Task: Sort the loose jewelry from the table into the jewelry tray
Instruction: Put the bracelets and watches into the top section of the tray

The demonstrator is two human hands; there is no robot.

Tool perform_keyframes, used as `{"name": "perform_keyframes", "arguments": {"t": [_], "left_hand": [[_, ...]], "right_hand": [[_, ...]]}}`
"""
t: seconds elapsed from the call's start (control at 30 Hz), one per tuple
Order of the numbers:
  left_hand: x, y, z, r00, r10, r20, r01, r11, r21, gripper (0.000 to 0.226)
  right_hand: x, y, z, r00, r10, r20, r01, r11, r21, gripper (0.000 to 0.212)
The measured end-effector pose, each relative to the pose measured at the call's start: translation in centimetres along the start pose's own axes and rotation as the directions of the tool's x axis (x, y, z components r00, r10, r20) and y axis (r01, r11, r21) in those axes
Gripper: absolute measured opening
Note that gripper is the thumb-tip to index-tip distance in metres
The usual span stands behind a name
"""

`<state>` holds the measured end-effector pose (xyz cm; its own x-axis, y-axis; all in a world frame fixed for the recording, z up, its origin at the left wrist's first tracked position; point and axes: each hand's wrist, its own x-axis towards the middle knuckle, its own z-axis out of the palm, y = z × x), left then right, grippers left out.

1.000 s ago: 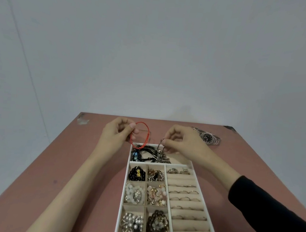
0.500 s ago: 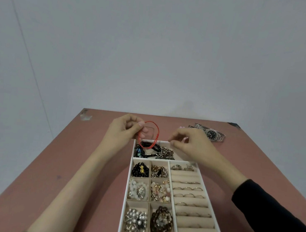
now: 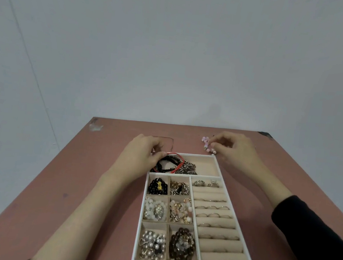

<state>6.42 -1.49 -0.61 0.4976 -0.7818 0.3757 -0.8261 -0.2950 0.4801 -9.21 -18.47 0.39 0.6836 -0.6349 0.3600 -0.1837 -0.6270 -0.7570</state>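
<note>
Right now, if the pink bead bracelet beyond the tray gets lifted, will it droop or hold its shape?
Likely droops: the pink bead bracelet lies in a loose bent line, so probably strung, not rigid. Its small round beads might roll if pushed, and look light.

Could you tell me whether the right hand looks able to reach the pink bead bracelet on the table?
Likely yes: the right hand is at the pink bead bracelet, fingertips pinching its beads, with nothing lying between them.

One end of the thin red cord bracelet (image 3: 178,165) is hidden under the left hand (image 3: 140,158), and part of the pink bead bracelet (image 3: 206,142) behind the right hand (image 3: 235,150).
</note>
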Motion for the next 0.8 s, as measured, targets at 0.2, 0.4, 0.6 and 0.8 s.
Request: {"name": "perform_keyframes", "arguments": {"t": [0.2,0.4,0.6,0.8], "left_hand": [[0.2,-0.6,0.0,0.999,0.040,0.012,-0.040,0.998,0.048,0.009],[0.3,-1.3,0.6,0.997,0.062,0.039,-0.065,0.992,0.107,0.010],[0.3,-1.0,0.4,0.998,0.042,-0.045,-0.041,0.999,0.036,0.023],[0.2,-1.0,0.3,0.982,-0.040,-0.182,0.035,0.999,-0.029,0.027]], "right_hand": [[0.5,2.3,-0.8,0.984,0.087,-0.154,-0.094,0.995,-0.036,0.012],[1.1,3.6,-1.6,0.982,0.060,-0.181,-0.097,0.974,-0.204,0.018],[2.7,4.0,-1.3,0.977,-0.125,0.173,0.208,0.742,-0.637,0.042],[4.3,3.2,-0.9,0.917,-0.125,0.379,0.392,0.460,-0.797,0.037]]}}
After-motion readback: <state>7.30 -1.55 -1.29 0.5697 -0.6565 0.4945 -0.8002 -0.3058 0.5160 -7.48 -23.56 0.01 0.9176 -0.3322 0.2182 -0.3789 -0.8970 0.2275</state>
